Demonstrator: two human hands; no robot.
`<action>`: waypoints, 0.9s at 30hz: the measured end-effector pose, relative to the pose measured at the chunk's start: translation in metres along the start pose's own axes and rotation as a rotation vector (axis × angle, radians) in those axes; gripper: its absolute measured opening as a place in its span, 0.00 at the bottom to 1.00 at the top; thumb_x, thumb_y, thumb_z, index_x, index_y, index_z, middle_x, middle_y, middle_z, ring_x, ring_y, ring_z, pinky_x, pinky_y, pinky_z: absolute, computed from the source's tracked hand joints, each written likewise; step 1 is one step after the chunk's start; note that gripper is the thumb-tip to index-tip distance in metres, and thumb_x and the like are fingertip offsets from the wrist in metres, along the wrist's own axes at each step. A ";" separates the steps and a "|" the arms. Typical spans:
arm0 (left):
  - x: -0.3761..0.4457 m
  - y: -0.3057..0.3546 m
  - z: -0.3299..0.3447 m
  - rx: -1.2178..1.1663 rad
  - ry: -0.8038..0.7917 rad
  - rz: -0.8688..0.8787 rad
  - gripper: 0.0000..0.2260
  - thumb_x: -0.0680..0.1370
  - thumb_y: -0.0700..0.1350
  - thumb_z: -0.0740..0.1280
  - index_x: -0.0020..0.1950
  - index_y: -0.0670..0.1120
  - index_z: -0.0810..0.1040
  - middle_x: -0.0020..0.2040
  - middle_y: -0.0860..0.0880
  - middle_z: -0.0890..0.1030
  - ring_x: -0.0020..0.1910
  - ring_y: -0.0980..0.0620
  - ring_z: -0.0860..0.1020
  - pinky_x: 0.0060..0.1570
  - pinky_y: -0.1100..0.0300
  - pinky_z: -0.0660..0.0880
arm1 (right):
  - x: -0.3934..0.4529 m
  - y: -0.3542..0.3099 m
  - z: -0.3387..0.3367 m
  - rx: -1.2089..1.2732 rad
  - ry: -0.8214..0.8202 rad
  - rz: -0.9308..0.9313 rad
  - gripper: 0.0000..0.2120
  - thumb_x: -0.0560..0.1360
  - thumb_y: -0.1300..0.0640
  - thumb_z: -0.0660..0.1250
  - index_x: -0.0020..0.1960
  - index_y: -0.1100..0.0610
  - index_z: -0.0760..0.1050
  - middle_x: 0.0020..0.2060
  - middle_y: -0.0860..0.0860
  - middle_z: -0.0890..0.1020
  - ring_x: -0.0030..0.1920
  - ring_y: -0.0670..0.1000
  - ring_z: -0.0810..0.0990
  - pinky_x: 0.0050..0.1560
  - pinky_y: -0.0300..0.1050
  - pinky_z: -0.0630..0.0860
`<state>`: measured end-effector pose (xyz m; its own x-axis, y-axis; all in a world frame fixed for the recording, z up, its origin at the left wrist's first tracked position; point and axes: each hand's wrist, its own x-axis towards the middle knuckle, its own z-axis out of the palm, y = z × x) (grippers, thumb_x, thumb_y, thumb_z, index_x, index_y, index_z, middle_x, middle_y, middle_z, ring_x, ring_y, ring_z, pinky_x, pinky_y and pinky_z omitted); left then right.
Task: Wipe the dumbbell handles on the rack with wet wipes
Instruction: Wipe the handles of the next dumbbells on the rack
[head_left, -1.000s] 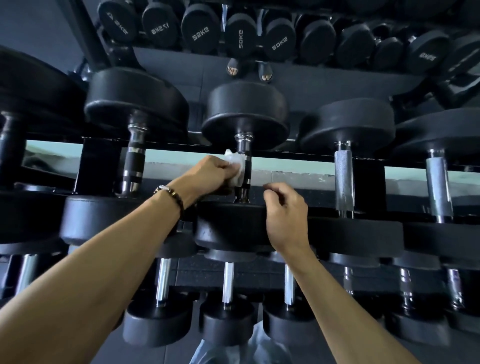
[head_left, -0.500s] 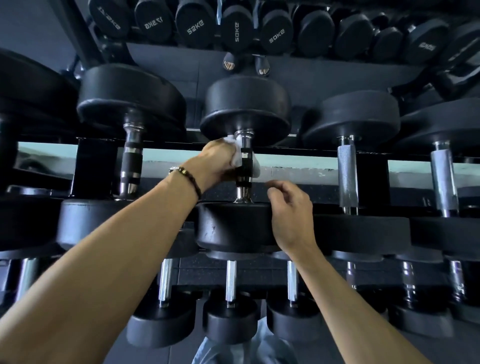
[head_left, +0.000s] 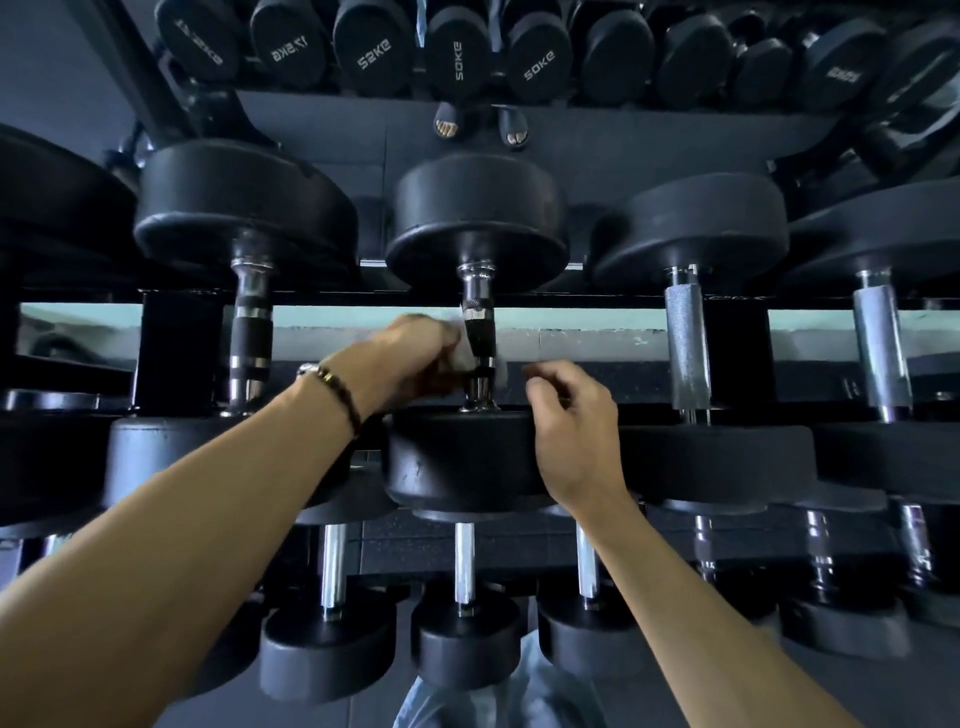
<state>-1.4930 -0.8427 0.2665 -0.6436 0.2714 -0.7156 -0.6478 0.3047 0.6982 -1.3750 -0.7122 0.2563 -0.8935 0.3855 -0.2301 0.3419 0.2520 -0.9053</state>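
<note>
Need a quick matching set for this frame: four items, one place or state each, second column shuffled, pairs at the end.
Items:
1. left hand
2. right hand
3. wet wipe
4. bracelet

States:
A. around the left wrist
B. resting on the near head of the middle dumbbell, fingers curled, holding nothing
C. white, pressed against the dumbbell handle
D. gripping the wipe beside the handle

Pairs: 1-D, 2-B, 3-C, 4-A

L hand (head_left: 415, 353) w/ wet wipe (head_left: 464, 355) round dumbbell handle (head_left: 479, 332); R hand (head_left: 574, 426) on near weight head (head_left: 462, 457).
</note>
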 end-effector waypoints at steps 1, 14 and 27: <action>-0.005 -0.004 -0.003 0.160 -0.012 -0.039 0.14 0.81 0.39 0.59 0.37 0.43 0.75 0.27 0.47 0.78 0.29 0.53 0.77 0.35 0.65 0.76 | 0.000 0.000 0.000 -0.006 0.002 -0.005 0.13 0.73 0.51 0.59 0.48 0.53 0.81 0.42 0.46 0.82 0.43 0.46 0.79 0.43 0.39 0.71; -0.027 0.004 -0.002 0.846 -0.008 0.033 0.08 0.78 0.40 0.63 0.40 0.42 0.78 0.33 0.49 0.80 0.34 0.52 0.76 0.31 0.62 0.70 | -0.001 -0.006 -0.003 -0.055 0.015 -0.001 0.09 0.79 0.59 0.62 0.48 0.54 0.81 0.44 0.46 0.83 0.46 0.43 0.80 0.44 0.37 0.72; -0.016 -0.010 0.002 0.453 0.152 0.234 0.13 0.74 0.52 0.75 0.36 0.45 0.81 0.28 0.51 0.76 0.21 0.62 0.70 0.25 0.71 0.68 | -0.002 -0.001 0.000 -0.043 0.048 -0.034 0.14 0.73 0.52 0.59 0.47 0.55 0.82 0.40 0.46 0.82 0.42 0.46 0.79 0.42 0.40 0.71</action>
<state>-1.4754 -0.8483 0.2704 -0.8235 0.2540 -0.5073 -0.2605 0.6251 0.7358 -1.3740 -0.7132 0.2576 -0.8902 0.4180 -0.1809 0.3246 0.3036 -0.8958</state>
